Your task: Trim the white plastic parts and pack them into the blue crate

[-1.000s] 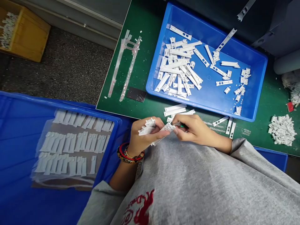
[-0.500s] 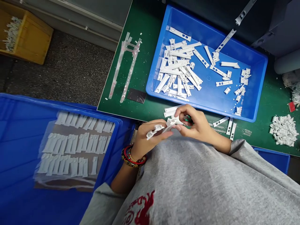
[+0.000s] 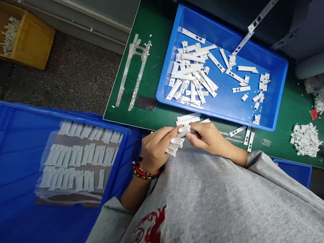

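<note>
My left hand (image 3: pixel 155 143) is closed around several white plastic parts, whose ends stick out between the fingers. The uppermost white plastic part (image 3: pixel 184 130) points toward my right hand; another white plastic part (image 3: pixel 177 142) juts out below it. My right hand (image 3: pixel 209 136) pinches a small tool (image 3: pixel 193 131) with a thin metal tip and a bit of green, mostly covered by the fingers. That tip is at the end of the uppermost part. Just beyond my hands, long white strips (image 3: pixel 188 118) lie on the green table (image 3: pixel 149 119).
A blue tray (image 3: pixel 222 120) holds many loose white parts. On the right lies a pile of small white pieces (image 3: pixel 305 140). A blue crate (image 3: pixel 17 141) at left contains rows of white parts (image 3: pixel 84 155) on cardboard. A yellow bin (image 3: pixel 37 40) stands on the floor.
My left hand has turned, so the held parts now fan out toward the right. My right hand has shifted slightly down, with the tool's metal tip now showing at the uppermost part.
</note>
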`<state>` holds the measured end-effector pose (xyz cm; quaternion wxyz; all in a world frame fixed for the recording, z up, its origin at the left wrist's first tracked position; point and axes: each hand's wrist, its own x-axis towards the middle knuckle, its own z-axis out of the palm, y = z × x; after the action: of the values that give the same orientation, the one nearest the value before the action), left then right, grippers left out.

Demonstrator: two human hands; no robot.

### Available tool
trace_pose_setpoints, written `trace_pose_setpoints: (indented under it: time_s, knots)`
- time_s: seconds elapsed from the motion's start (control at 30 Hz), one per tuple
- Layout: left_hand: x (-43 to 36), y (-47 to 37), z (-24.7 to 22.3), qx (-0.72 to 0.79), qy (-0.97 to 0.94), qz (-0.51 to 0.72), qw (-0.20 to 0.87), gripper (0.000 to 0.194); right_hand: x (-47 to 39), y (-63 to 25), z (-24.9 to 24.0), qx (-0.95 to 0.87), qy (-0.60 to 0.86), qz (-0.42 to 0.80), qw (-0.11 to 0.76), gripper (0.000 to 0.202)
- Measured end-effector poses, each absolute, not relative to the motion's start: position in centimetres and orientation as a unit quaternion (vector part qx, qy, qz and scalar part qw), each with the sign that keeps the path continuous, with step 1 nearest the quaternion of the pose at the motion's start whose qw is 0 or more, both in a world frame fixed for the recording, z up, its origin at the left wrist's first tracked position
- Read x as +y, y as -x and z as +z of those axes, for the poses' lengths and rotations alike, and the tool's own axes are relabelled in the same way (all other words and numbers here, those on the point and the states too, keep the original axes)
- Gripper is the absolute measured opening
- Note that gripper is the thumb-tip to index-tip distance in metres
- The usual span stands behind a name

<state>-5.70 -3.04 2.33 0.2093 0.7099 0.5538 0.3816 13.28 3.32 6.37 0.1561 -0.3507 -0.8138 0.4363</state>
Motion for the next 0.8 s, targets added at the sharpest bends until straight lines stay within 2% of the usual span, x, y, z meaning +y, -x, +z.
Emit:
trace_pose_setpoints:
  time_s: [0.17,0.23,0.33,0.47,0.63,0.73,0.8]
  knots:
    - [-3.2,5.7,1.9,0.557,-0.718,0.362,0.207,0.021,3.0,-13.5,5.7,-0.795,0.358,0.474,0.126,0.03]
    - [-3.3,5.7,1.7,0.567,-0.698,0.352,0.26,0.02,2.8,-13.7,5.1,-0.783,0.387,0.474,0.116,0.028]
    - [-3.0,5.6,1.5,0.552,-0.646,0.338,0.404,0.017,2.8,-14.0,4.2,-0.74,0.439,0.491,0.134,0.027]
    - [-2.2,5.7,0.5,0.557,-0.487,0.34,0.581,0.026,3.2,-14.2,3.0,-0.684,0.462,0.539,0.168,0.026]
    - [-1.4,7.2,-0.6,0.535,-0.235,0.441,0.681,0.024,3.2,-14.9,1.3,-0.651,0.534,0.506,0.187,0.024]
    - [-1.4,7.6,0.0,0.51,-0.197,0.447,0.708,0.024,3.1,-15.6,0.0,-0.659,0.559,0.473,0.173,0.025]
    - [-1.5,7.5,0.4,0.513,-0.215,0.432,0.71,0.03,3.0,-16.0,-0.8,-0.683,0.57,0.435,0.14,0.029]
